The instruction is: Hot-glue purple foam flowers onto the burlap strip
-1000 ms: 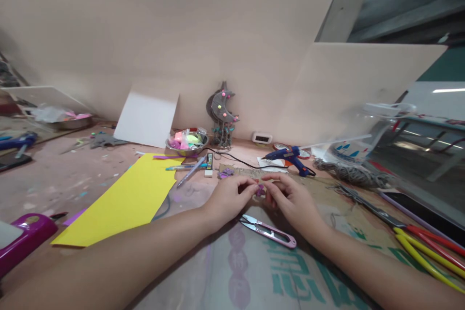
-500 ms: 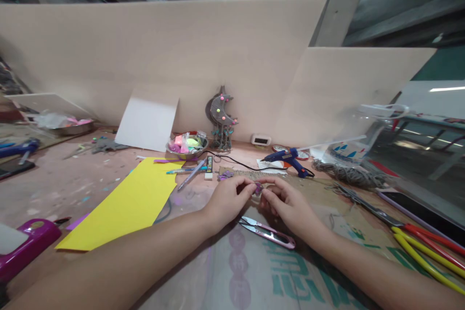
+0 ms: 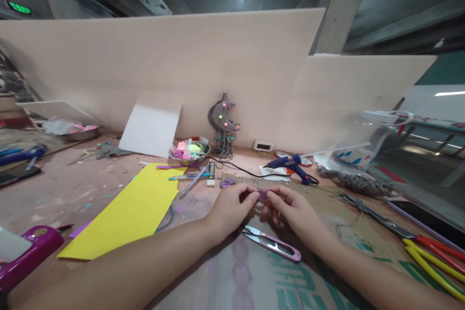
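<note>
Between my two hands is a small purple piece, too small to make out its exact kind. My left hand pinches its left side with thumb and forefinger. On the other side, the thumb and fingers of my right hand are closed on it too. Pink-handled thread snips lie on the table just below the hands, blades toward the left. Behind my left hand, a small purple bunch rests on a piece of cardboard.
Yellow paper lies left, near pens and a bowl of coloured clay. A grey moon ornament stands at the back. A blue glue gun, grey yarn, scissors and a phone are at right.
The view has tilted up slightly, so everything sits a little lower in the picture. Both hands still hold the purple piece, and their fingers have shifted slightly around it.
</note>
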A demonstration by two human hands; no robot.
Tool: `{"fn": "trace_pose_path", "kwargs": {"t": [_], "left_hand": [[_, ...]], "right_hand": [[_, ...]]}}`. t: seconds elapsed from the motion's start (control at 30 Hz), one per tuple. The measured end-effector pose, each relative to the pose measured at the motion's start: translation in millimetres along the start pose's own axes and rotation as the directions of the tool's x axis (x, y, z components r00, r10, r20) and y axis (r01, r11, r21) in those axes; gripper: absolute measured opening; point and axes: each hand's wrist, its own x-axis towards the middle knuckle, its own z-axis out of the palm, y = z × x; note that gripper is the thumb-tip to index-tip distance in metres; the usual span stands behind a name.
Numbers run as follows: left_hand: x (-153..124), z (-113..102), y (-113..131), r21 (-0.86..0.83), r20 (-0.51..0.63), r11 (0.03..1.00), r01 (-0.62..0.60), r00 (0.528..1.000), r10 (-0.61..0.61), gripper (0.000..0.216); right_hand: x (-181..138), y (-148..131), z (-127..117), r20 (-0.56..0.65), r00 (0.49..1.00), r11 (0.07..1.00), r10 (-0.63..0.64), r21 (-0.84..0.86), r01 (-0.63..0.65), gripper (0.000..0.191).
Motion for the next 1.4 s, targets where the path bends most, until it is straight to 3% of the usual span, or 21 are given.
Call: {"fn": "trace_pose_path", "kwargs": {"t": [0.13,0.4,0.83,1.4], "left_hand": [[-0.1,0.2,-0.7,0.008,0.007,1.0,0.011,1.0,-0.011,0.023],[-0.6,-0.6,-0.9,0.01,0.009,1.0,0.003,1.0,-0.003,0.025],[-1.3,-1.1,1.0,0.009,0.033,1.0,-0.012,0.999,0.012,0.024],[-0.3,0.8,1.1,-0.082,0.031,0.996,0.025,0.999,-0.022,0.022]], "right_hand": [[-0.6,-2.0,1.2,-0.02,0.999,0.998,0.036,0.045,-0.035,0.034],[-3.1,-4.6,1.8,0.054,0.998,0.984,0.037,0.17,-0.046,0.032],[-3.7,-6.1,4.1,0.043,0.997,0.986,0.06,0.154,-0.066,0.033],[-1.0,-0.3,1.0,0.014,1.0,1.0,-0.027,0.008,0.027,0.03]]}}
